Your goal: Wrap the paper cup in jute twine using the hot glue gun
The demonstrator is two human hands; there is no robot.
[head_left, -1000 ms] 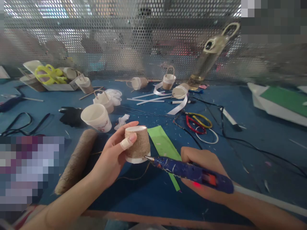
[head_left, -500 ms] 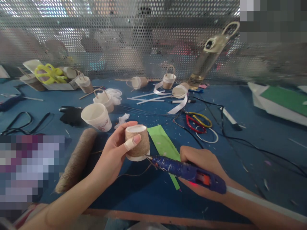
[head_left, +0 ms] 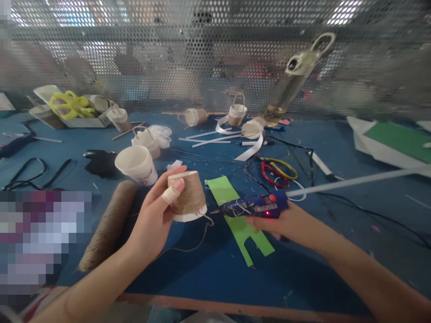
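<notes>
My left hand (head_left: 156, 215) grips a small upside-down cup wrapped in brown twine (head_left: 186, 196), with a bandaged thumb pressed on its side. A loose twine end (head_left: 198, 233) hangs from the cup's white rim. My right hand (head_left: 272, 222) holds a blue glue gun (head_left: 252, 207) by its grip, red light on, its nozzle pointing left a short way from the cup. A white glue stick (head_left: 353, 181) juts from the gun's back toward the right. Under the gun lies a green paper strip (head_left: 235, 220) on the blue table (head_left: 202, 269).
A twine spool (head_left: 109, 224) lies left of my hand. Behind stand a plain white cup (head_left: 136, 165), several small twine baskets (head_left: 237, 113), white ribbon (head_left: 252, 148), yellow scissors (head_left: 69, 104), coloured wire rings (head_left: 279, 172), black cables (head_left: 336, 193) and a bottle (head_left: 292, 78) against the mesh wall.
My right hand has drawn the glue gun's nozzle away from the cup and swung the gun up and round to lie level. The left hand lifted and tilted the cup slightly.
</notes>
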